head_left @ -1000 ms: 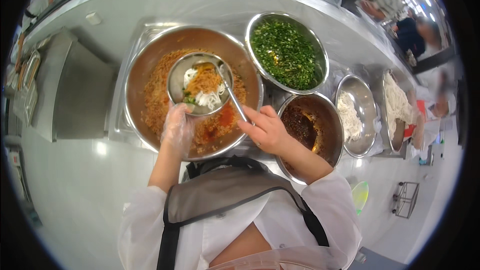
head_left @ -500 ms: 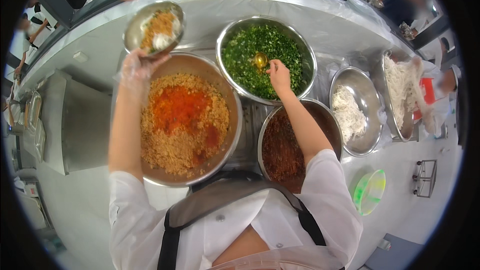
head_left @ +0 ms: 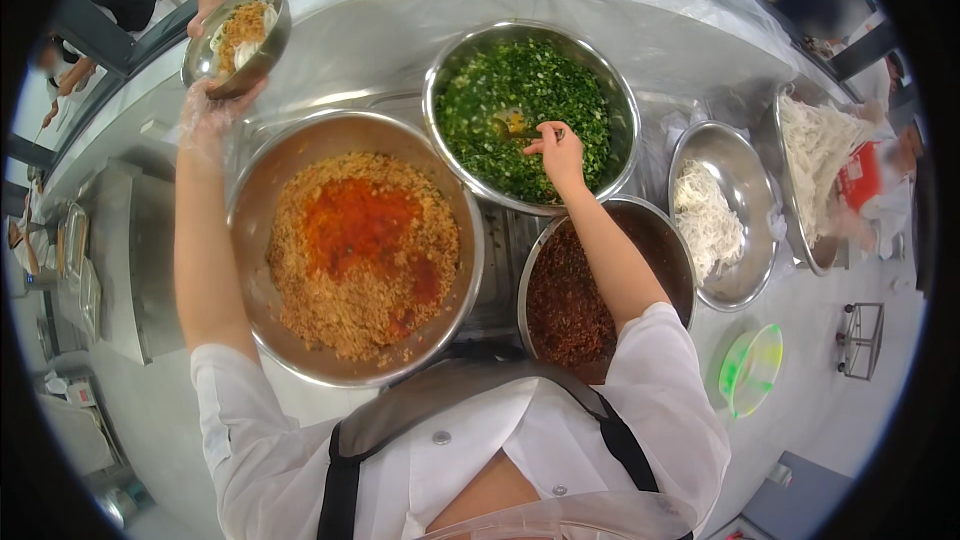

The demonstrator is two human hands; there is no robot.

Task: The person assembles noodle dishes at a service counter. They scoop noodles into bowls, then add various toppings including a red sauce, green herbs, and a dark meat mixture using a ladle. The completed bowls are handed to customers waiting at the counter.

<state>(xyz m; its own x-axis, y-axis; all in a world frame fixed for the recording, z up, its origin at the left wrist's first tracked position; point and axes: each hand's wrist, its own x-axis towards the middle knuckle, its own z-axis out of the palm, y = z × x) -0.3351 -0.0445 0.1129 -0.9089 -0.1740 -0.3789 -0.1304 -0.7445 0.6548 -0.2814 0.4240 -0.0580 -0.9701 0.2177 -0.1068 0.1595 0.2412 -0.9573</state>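
At the far left my left hand, in a clear plastic glove, grips the near rim of a small metal bowl that holds white noodles and a crumbly tan topping. Another person's hand touches that bowl's far side. My right hand is closed round the handle of a metal spoon, whose head dips into chopped green herbs in a large steel bowl. Below my left hand sits a wide steel bowl of crumbly tan food with red-orange sauce on top.
Under my right forearm stands a pot of dark red-brown chopped mixture. To its right are a bowl of white noodles and a larger noodle tub, near another person's blurred arm. A green-tinted basin is lower right.
My left hand has carried the small bowl leftward and away from me, where another person's hand now meets it. The spoon in my right hand has shifted slightly in the herbs.
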